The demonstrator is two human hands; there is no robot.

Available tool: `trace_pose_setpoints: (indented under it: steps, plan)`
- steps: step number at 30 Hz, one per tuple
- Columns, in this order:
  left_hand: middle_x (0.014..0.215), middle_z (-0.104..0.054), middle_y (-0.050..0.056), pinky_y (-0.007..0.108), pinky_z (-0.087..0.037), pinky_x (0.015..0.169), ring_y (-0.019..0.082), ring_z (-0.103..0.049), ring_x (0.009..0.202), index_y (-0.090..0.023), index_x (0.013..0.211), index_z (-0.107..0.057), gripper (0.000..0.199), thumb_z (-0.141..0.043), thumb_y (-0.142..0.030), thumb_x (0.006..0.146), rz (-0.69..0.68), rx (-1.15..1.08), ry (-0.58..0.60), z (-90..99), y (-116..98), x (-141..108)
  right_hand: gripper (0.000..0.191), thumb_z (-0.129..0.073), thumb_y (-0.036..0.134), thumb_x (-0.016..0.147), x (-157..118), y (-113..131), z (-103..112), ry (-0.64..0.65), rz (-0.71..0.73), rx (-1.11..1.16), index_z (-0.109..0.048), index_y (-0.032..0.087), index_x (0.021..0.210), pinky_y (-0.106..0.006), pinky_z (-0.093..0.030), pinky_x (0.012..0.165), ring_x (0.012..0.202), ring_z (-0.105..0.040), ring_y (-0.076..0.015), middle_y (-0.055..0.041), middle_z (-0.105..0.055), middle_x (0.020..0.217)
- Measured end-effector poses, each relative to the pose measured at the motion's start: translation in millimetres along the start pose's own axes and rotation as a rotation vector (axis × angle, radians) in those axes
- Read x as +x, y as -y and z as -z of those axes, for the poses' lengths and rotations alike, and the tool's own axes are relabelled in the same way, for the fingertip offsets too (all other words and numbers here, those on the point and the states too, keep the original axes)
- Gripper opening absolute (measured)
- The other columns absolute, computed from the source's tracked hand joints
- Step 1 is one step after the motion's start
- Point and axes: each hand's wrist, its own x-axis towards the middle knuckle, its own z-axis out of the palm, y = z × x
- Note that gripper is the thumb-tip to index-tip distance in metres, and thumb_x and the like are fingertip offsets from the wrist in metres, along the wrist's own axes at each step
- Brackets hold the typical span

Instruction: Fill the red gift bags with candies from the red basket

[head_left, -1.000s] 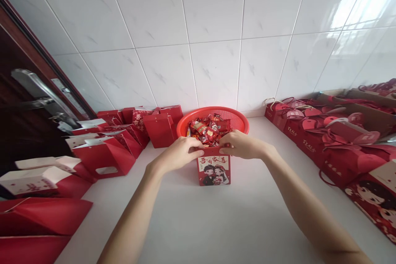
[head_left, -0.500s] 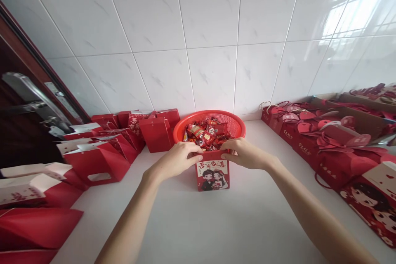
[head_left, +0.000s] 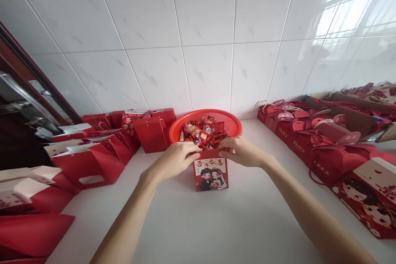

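A small red and cream gift box (head_left: 211,175) with a cartoon bride and groom on its front stands upright on the white counter. My left hand (head_left: 181,157) pinches the left end of its top edge, thumb in front and fingers behind. At the right end of that same edge, my right hand (head_left: 239,151) grips in the same way. Right behind the box is a red plastic basket (head_left: 234,120) heaped with wrapped candies (head_left: 204,131). The basket's front side is hidden by my hands and the box.
Several red paper boxes (head_left: 93,165) crowd the counter (head_left: 198,227) on the left, beside a dark door. Along the right stand red boxes (head_left: 297,142) with ribbons and a larger couple-printed box (head_left: 365,202). A white tiled wall (head_left: 207,74) rises behind.
The view has shifted slightly, so the surroundings sit a little further left. Both hands stay on the gift box's top edge, and the box has not visibly moved on the counter.
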Motion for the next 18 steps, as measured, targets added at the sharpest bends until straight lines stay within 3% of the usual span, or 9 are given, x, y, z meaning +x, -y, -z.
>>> trace_pose_setpoints:
  steps: [9,12,18]
  plan:
    - [0.093,-0.07,0.003,0.028,-0.05,0.068,0.019,-0.064,0.082,-0.021,0.097,-0.068,0.03,-0.045,-0.041,0.099,-0.037,-0.073,-0.127,-2.9,-8.5,-0.9,0.017,-0.055,0.025,0.094,-9.7,-0.5,14.0,-0.16,0.015,0.226,-0.065,0.016,0.083,-0.025,-0.043,0.063,0.066,-0.055,-0.0132,-0.0029,-0.066,0.074]
    - [0.1,-0.072,0.003,0.028,-0.052,0.076,0.02,-0.066,0.092,-0.021,0.102,-0.068,0.029,-0.049,-0.043,0.098,-0.025,-0.159,-0.168,-1.4,-13.4,-1.4,0.022,-0.056,0.032,0.095,-12.4,0.8,19.1,-0.165,0.017,0.31,-0.065,0.016,0.083,-0.026,-0.044,0.06,0.063,-0.055,-0.013,-0.0025,-0.064,0.071]
    - [0.098,-0.074,0.002,0.028,-0.054,0.077,0.02,-0.067,0.09,-0.02,0.095,-0.069,0.035,-0.053,-0.051,0.096,-0.013,-0.298,-0.138,-2.6,-18.1,-1.2,0.033,-0.061,0.047,0.092,-17.2,3.4,26.7,-0.223,-0.014,0.444,-0.065,0.016,0.083,-0.026,-0.048,0.056,0.06,-0.056,-0.0128,-0.0018,-0.061,0.07]
